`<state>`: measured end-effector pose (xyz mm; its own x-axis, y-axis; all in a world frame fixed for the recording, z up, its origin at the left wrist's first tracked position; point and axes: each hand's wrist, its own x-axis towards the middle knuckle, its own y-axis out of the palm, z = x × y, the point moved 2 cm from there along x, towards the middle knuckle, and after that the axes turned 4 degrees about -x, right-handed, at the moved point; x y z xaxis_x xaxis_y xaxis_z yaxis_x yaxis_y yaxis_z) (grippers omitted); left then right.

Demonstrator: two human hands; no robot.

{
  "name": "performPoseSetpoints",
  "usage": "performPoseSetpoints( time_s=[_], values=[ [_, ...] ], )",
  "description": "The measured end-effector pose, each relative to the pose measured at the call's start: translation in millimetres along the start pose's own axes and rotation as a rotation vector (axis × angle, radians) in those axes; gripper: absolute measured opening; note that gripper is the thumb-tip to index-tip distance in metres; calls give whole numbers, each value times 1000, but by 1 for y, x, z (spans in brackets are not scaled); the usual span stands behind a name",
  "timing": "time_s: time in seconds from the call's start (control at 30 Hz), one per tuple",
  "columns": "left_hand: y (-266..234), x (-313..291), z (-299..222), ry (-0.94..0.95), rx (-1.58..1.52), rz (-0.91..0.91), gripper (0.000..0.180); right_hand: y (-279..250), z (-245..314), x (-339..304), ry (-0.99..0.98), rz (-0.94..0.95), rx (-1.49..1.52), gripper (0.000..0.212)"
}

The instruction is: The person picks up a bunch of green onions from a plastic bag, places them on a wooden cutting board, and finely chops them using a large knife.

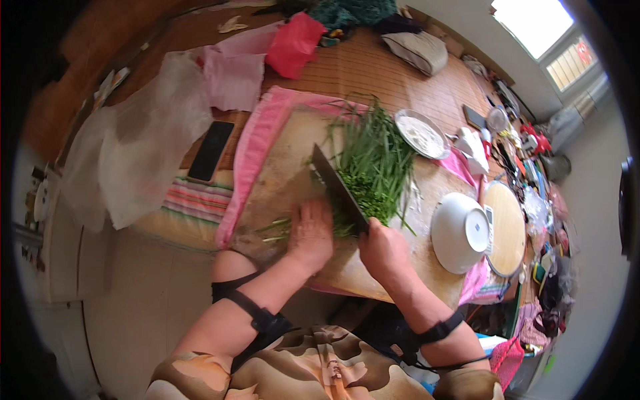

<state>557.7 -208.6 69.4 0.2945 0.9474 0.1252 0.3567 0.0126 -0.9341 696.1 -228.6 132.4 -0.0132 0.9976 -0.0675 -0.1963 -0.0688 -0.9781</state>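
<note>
My right hand [385, 250] is closed round the handle of a cleaver [338, 185]. The dark blade points up and left, standing along the left side of a heap of green chives [377, 150]. Long stalks lie at the far side of the heap, with finely chopped chives [368, 193] at the near side. My left hand [312, 233] lies left of the blade, slightly blurred, fingers stretched forward over the wooden board [283, 160]. A few loose stalks poke out on its left side; what lies under the palm is hidden.
A plate of white powder [421, 133] and an upturned white bowl [460, 233] stand right of the chives, near a round wooden lid or board [505, 228]. Left lie a phone [211, 151], clear plastic sheeting [150, 133] and a pink cloth [257, 143] under the board. Clutter [533, 200] lines the right side.
</note>
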Motion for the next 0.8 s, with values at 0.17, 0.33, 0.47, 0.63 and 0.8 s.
performPoseSetpoints(
  time_s=[0.17, 0.33, 0.47, 0.63, 0.8],
  values=[
    [10, 9, 12, 2, -102, 23, 96, 4, -16, 6, 47, -52, 83, 21],
    [-14, 9, -7, -73, -21, 136, 109, -36, -17, -18, 56, -224, 72, 19],
    [-29, 5, -7, -120, -3, 109, 121, -47, -13, -28, -65, -238, 47, 18],
    [-11, 4, 0, -69, 41, 94, 101, -36, -13, -31, -69, -124, -11, 17],
    [-2, 4, 0, -26, 59, 33, 92, -30, -13, -25, -45, -35, 15, 13]
  ],
)
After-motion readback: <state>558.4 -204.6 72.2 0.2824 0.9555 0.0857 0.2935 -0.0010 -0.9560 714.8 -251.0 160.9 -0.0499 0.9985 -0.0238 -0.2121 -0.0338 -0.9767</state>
